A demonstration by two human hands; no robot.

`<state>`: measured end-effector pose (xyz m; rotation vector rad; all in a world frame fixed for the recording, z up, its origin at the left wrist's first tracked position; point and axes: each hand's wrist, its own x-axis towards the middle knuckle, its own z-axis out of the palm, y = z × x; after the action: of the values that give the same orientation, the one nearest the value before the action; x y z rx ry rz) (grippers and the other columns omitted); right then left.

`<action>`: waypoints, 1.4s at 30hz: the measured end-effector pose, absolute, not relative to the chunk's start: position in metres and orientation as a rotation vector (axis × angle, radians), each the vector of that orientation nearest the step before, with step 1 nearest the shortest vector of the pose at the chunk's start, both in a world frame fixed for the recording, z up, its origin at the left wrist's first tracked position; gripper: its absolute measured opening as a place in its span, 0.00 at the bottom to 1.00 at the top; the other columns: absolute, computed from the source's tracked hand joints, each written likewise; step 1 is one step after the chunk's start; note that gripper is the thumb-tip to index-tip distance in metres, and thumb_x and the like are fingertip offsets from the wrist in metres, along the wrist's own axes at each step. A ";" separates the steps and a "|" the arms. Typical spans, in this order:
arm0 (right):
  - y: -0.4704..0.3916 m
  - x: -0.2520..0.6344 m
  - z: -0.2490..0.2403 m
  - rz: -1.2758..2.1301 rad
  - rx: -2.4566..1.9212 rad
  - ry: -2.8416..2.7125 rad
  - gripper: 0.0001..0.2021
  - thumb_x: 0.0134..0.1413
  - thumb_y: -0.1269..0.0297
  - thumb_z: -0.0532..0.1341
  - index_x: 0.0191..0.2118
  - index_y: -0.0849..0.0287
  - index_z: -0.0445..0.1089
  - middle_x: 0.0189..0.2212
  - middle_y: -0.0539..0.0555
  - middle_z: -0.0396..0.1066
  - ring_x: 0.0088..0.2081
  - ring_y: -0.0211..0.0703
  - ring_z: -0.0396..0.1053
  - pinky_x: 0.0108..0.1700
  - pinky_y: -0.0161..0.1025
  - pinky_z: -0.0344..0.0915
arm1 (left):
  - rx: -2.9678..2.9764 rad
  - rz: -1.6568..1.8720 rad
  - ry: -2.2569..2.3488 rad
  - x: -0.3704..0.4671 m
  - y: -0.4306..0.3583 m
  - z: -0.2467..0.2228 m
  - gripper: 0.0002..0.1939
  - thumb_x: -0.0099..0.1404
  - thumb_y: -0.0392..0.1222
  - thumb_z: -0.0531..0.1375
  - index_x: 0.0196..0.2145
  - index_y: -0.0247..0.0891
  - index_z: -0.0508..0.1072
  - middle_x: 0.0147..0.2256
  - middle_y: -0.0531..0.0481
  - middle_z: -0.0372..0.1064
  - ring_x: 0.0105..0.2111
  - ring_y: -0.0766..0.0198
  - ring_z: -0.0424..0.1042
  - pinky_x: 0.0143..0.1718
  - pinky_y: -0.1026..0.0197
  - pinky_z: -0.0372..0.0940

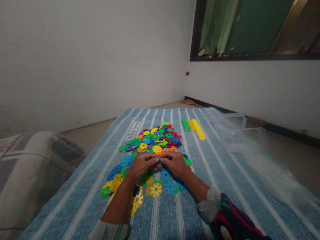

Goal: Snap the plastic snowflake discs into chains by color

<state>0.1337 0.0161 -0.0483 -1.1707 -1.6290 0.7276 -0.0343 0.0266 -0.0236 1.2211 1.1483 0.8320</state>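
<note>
My left hand (145, 164) and my right hand (174, 162) meet over a spread of colourful notched plastic discs. Both have their fingers pinched together, fingertips touching, around a small blue piece (160, 160) that is mostly covered. Beyond the hands lies a heap of discs (157, 148) in yellow, green, blue, red and orange. Nearer to me, a yellow disc (156, 190) and a blue disc (170, 187) lie flat on the cloth. More blue, green and yellow discs lie beside and partly under my left forearm.
Green, orange and yellow rows of joined discs (198, 130) lie at the back right of the striped cloth (95, 186). Clear plastic containers (240, 141) and plastic wrapping stand along the right edge. A fabric-covered seat (37, 173) is at the left.
</note>
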 end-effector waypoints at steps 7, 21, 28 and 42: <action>0.016 0.133 -0.047 0.865 -1.112 -1.575 0.06 0.47 0.69 0.61 0.29 0.58 0.77 0.26 0.49 0.76 0.30 0.38 0.71 0.35 0.32 0.64 | 1.227 0.817 1.152 -0.038 0.026 -0.023 0.21 0.42 0.51 0.71 0.30 0.33 0.78 0.24 0.47 0.77 0.24 0.63 0.74 0.30 0.62 0.67; 0.033 0.152 -0.035 0.956 -1.067 -1.703 0.06 0.46 0.70 0.62 0.28 0.61 0.77 0.24 0.49 0.74 0.27 0.36 0.69 0.31 0.31 0.61 | 1.315 0.788 1.188 -0.024 0.029 -0.005 0.17 0.47 0.51 0.68 0.28 0.34 0.79 0.24 0.47 0.76 0.24 0.65 0.70 0.28 0.63 0.64; 0.066 0.192 -0.041 0.787 -1.119 -1.571 0.12 0.53 0.59 0.59 0.27 0.60 0.75 0.24 0.50 0.73 0.28 0.38 0.69 0.33 0.32 0.62 | 1.520 0.685 1.146 0.000 0.088 0.011 0.12 0.49 0.48 0.65 0.26 0.36 0.78 0.22 0.50 0.74 0.23 0.64 0.71 0.27 0.64 0.65; 0.098 0.239 -0.085 0.519 -1.449 -1.419 0.17 0.55 0.54 0.55 0.22 0.60 0.68 0.16 0.47 0.63 0.22 0.37 0.62 0.28 0.33 0.56 | 1.663 0.569 1.559 0.092 0.262 -0.026 0.12 0.66 0.42 0.59 0.43 0.32 0.72 0.33 0.48 0.74 0.32 0.64 0.75 0.34 0.60 0.71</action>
<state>0.2388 0.0980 -0.0846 -1.4494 -1.4187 0.5191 0.0922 0.2620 -0.0263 1.6629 1.5587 0.5690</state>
